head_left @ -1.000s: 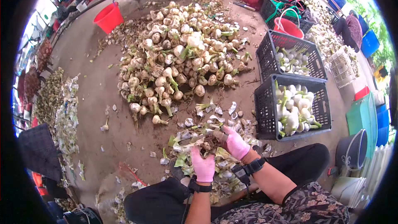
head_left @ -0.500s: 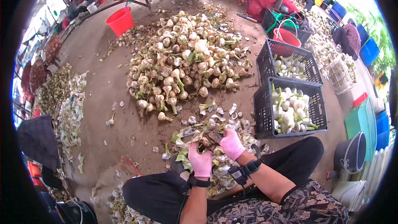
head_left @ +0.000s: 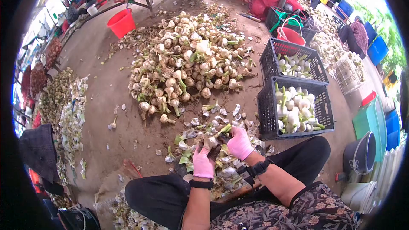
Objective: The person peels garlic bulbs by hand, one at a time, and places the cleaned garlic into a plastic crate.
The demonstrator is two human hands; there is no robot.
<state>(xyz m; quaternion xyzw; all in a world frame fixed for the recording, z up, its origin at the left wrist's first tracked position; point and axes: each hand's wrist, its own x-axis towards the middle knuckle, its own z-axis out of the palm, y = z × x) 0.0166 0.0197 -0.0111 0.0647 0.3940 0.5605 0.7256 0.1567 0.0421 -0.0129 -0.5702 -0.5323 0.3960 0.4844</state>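
Observation:
My left hand (head_left: 204, 162), in a pink glove with dirty fingertips, is closed around a garlic bulb (head_left: 211, 142). The bulb's green stem (head_left: 225, 129) points up and right, toward my other hand. My right hand (head_left: 240, 144), also gloved in pink, is curled beside that stem; what its fingers grip is hidden. Beneath both hands lies a heap of peeled garlic skins and leaves (head_left: 230, 172). Just beyond is a large pile of untrimmed garlic (head_left: 187, 55).
Two black crates, a near one (head_left: 266, 117) and a far one (head_left: 267, 55), hold white garlic at my right. A red bucket (head_left: 121, 23) stands beyond the pile at left. A grey bucket (head_left: 359, 153) is at far right. Other people sit at the upper right.
The garlic bulb has turned up into view between my hands, its green stem now showing. The dark flat piece seen beside my right fingers is now mostly hidden. The view has shifted slightly.

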